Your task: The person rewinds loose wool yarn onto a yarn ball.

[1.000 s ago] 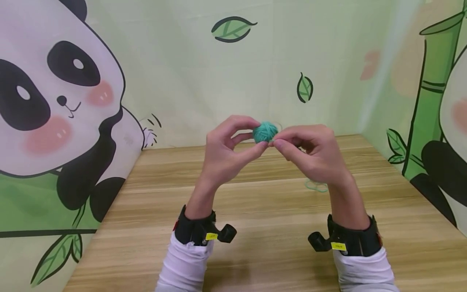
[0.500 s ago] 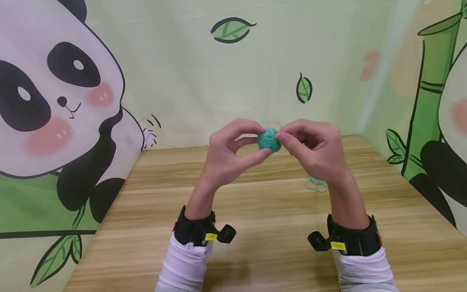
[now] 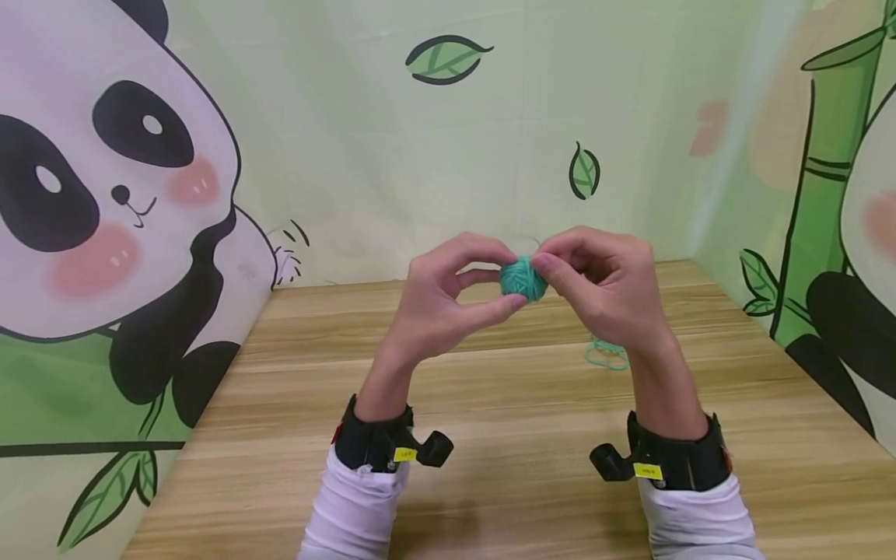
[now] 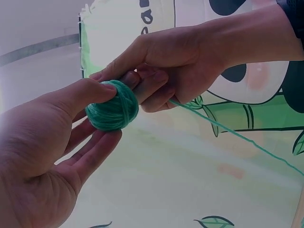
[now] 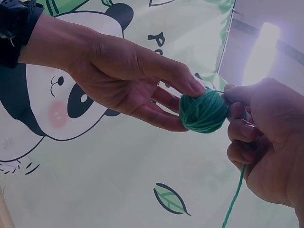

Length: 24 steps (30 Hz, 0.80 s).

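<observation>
A small ball of teal yarn [image 3: 522, 280] is held up above the table, between both hands. My left hand [image 3: 451, 292] grips it from the left, thumb below and fingers above in the head view. Close against the ball's right side, my right hand [image 3: 605, 284] pinches the yarn strand between thumb and forefinger. In the right wrist view a short bit of strand runs from the ball [image 5: 204, 111] to that pinch. From under the right hand's curled fingers the loose strand [image 4: 237, 135] trails away, seen in the left wrist view.
Loose loops of the same yarn [image 3: 605, 354] lie on the wooden table [image 3: 518, 435], partly hidden behind the right wrist. A printed cloth backdrop [image 3: 336, 155] with pandas and leaves stands behind the table and along its sides.
The ball and left hand have moved slightly right and down. My right thumb and forefinger went from the ball's lower right to its upper right side.
</observation>
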Available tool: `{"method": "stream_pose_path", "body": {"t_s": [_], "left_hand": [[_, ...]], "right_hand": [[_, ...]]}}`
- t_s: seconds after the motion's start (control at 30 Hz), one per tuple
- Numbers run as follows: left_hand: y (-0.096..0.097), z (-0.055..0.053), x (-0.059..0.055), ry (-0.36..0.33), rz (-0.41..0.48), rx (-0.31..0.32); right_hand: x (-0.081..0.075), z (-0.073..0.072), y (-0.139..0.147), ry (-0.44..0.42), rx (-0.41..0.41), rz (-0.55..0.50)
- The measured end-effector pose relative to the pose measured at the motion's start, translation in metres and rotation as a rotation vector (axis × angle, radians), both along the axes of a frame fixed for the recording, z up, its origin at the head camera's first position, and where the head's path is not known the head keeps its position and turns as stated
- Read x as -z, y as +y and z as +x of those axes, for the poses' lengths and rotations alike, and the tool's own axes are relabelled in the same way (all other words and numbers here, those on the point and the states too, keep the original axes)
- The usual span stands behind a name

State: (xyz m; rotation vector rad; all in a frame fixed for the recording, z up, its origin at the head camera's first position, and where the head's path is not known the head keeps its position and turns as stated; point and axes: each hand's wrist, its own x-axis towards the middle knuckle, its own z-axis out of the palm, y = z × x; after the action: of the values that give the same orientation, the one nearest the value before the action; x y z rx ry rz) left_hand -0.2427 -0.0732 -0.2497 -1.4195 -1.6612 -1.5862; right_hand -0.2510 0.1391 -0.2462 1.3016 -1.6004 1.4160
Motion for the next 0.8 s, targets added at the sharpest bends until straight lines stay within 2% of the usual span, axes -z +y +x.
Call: {"method": "stream_pose_path", "body": {"t_s": [0.4, 0.67, 0.8], "left_hand": [[0.000, 0.000, 0.000, -0.009, -0.021, 0.037], [-0.001, -0.013, 0.011, -0.020, -0.022, 0.081], [-0.001, -0.007, 0.007, -0.010, -0.022, 0.081]], "right_hand": [[0.001, -0.002, 0.000, -0.013, -0.006, -0.012], [0.002, -0.003, 0.000, -0.011, -0.009, -0.008], [0.002, -0.003, 0.000, -0.012, -0.015, -0.010]]}}
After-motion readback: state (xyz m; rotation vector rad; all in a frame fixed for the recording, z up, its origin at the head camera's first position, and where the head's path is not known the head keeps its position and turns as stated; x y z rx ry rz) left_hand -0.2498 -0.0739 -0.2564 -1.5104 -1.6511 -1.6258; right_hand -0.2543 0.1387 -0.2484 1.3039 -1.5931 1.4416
